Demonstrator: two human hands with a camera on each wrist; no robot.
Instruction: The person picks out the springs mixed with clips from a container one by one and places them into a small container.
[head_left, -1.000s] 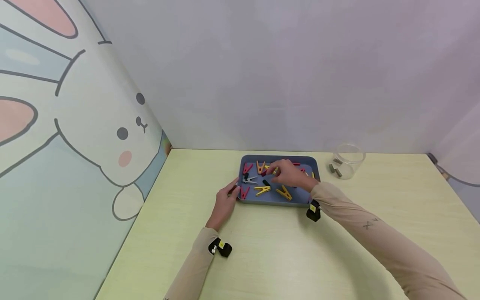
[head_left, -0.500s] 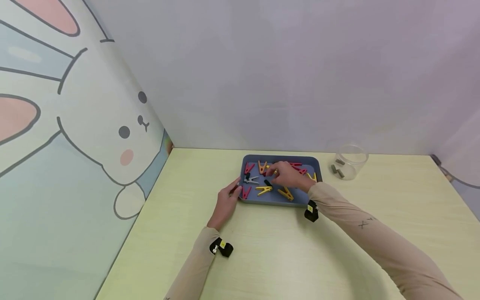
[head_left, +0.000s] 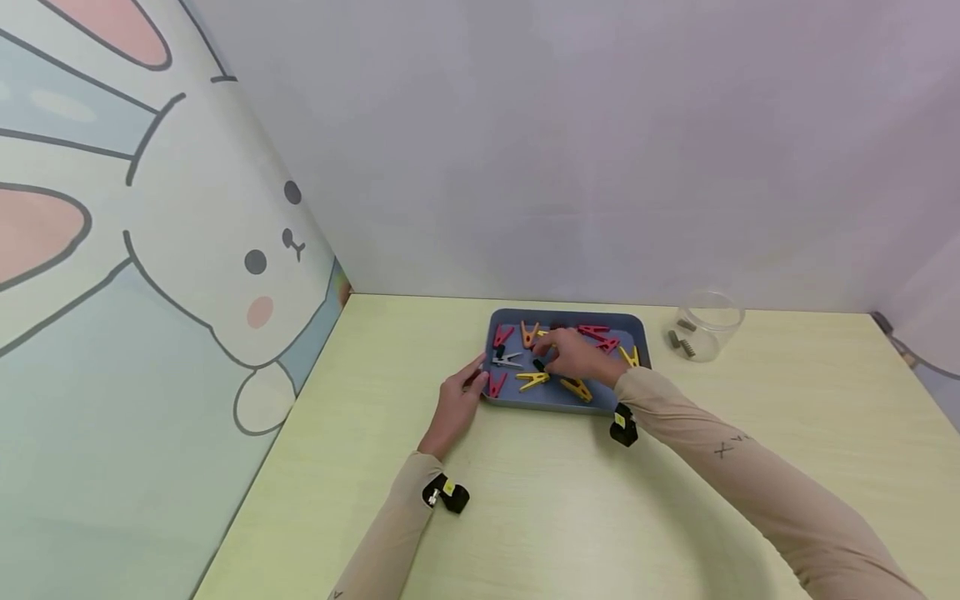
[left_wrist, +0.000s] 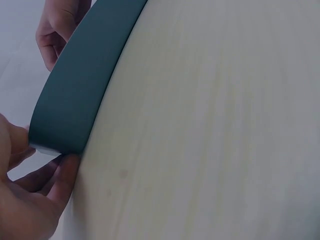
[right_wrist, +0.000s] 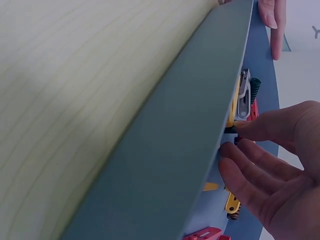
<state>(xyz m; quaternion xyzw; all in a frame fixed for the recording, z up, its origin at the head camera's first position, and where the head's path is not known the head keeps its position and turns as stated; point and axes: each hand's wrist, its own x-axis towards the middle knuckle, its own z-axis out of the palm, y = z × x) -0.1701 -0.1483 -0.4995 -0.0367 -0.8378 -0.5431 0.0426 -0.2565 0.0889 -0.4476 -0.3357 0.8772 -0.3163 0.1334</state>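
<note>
A shallow blue-grey tray (head_left: pixel 551 407) holds several plastic clips, among them a yellow clip (head_left: pixel 532 381), an orange clip (head_left: pixel 529 334), a red clip (head_left: pixel 502 336) and a grey clip (head_left: pixel 507 359). My left hand (head_left: pixel 456 408) grips the tray's left end near the front corner. Over the middle of the tray is my right hand (head_left: pixel 576 355), thumb and index finger apart and pointing down. Just beside its thumb tip lies a small dark spring (head_left: pixel 539 365). In the right wrist view the tray wall (right_wrist: pixel 165 130) partly hides the clips, and whether the thumb touches the dark piece is unclear.
A clear round plastic container (head_left: pixel 711 323) stands right of the tray, with several small dark springs (head_left: pixel 687 348) showing at its base. The pale wooden table (head_left: pixel 525 500) meets a light wall behind; a rabbit-patterned wall (head_left: pixel 202 250) rises at the left.
My right thumb and index finger have come slightly closer to the dark spring, towards the left. The left hand stays on the tray. The head view has shifted a little.
</note>
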